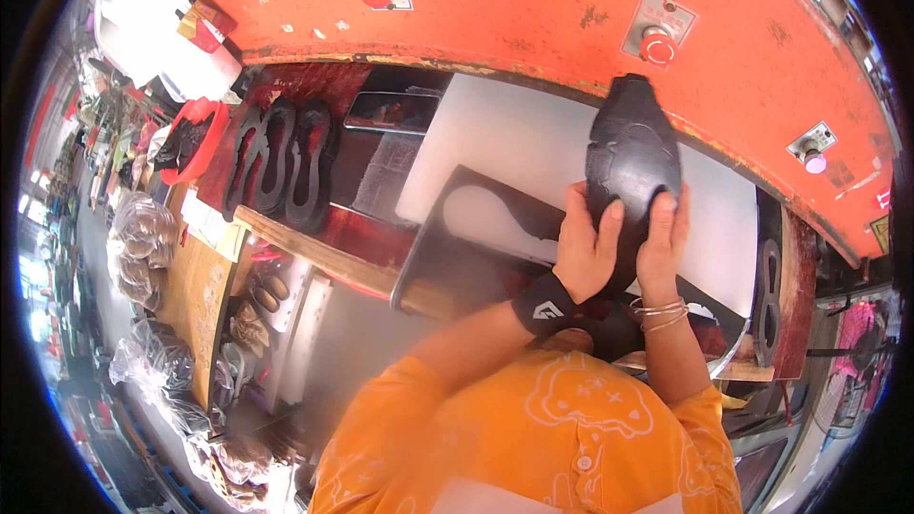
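A shiny black shoe sole (pixel 633 148), or a stack of several, is gripped between my two hands above the white board (pixel 476 138). My left hand (pixel 587 247) wraps its left side, thumb on top. On the other side my right hand (pixel 661 249) closes round it, thumb also on top. The sole's far tip reaches the edge of the orange machine; its near end is partly hidden by my hands. Beneath my left forearm lies a dark sheet (pixel 438 238) with a sole-shaped cut-out, through which white shows.
The orange machine front (pixel 533 19) with red push buttons (pixel 657 46) spans the far side. At left lie several black sole-shaped rings (pixel 309 167), a phone (pixel 390 112) and a red basket (pixel 208 164). Another sole-shaped ring (pixel 767 300) lies at the right edge.
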Tool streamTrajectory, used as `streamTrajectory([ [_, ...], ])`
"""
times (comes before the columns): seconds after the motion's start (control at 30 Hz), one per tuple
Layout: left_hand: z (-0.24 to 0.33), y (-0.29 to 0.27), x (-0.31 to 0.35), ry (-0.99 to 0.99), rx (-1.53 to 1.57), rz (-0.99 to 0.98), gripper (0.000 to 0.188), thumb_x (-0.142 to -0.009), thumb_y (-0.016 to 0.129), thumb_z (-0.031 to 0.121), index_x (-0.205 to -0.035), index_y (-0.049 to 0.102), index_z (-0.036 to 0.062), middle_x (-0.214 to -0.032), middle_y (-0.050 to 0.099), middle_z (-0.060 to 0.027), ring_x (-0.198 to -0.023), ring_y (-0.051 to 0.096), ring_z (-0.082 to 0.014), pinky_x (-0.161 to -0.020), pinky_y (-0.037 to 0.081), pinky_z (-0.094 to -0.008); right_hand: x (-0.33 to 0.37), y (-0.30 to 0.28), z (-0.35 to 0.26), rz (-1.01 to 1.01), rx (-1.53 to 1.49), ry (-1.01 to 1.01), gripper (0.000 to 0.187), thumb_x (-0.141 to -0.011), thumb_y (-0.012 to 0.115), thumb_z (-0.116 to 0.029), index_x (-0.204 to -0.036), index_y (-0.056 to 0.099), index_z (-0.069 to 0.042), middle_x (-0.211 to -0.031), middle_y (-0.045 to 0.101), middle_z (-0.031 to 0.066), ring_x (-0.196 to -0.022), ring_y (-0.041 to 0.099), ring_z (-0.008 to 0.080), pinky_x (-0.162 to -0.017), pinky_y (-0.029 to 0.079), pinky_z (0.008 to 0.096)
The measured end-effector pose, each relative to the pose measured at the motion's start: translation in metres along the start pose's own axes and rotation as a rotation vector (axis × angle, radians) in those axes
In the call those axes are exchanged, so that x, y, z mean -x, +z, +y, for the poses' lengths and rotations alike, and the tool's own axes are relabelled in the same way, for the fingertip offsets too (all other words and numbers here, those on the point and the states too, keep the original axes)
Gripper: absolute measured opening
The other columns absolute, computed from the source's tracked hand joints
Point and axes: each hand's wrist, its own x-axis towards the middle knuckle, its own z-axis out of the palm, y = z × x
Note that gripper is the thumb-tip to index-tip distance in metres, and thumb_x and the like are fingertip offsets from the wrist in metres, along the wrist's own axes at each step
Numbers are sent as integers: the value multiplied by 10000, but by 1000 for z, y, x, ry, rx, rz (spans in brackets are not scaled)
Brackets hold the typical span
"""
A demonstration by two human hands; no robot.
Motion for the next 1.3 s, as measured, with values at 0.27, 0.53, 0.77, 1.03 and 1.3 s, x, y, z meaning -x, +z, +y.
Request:
streamTrajectory([
  [0.27, 25, -3, -5, 205, 316, -107, 399, -895, 594, 206, -1176, 492, -58, -943, 633, -104, -877, 568, -150, -831, 468, -301, 11, -8, -23, 25, -10, -344, 542, -969, 385, -437, -1194, 460, 50, -1080, 568, 116, -954, 544, 187, -829, 447, 310],
  [0.53, 67, -37, 0, -238, 616, -563, 349, -966, 522, 284, -1085, 553, -43, -917, 593, -6, -824, 504, -71, -745, 451, -250, -12, -10, -8, 202, -465, 39, 308, -975, 435, -287, -1069, 540, -13, -887, 595, 99, -763, 572, 161, -727, 495, 271],
  [0.77, 66, -35, 1, -74, 330, -554, 310, -982, 501, 261, -1025, 587, -34, -878, 588, 17, -833, 499, -65, -775, 443, -241, 2, -1, -1, -239, -151, 415, 366, -917, 520, -207, -1239, 507, -34, -994, 612, 80, -860, 610, 190, -805, 496, 285],
  [1.03, 51, -45, -5, 179, -165, -61, 231, -892, 634, 187, -965, 607, -31, -660, 579, -139, -616, 527, -129, -583, 463, -309, 13, -7, -32, -400, -90, 50, 450, -846, 634, -155, -1231, 519, 48, -1101, 608, 53, -982, 534, 106, -869, 434, 278],
  [1.3, 73, -113, -34, -44, 195, 320, 425, -991, 398, 451, -871, 563, 78, -503, 416, 27, -398, 369, -71, -367, 272, -236, 13, -48, 24, 25, -828, -96, 451, -979, 469, -351, -1312, 442, -49, -1224, 558, 99, -1101, 549, 239, -1008, 409, 422],
])
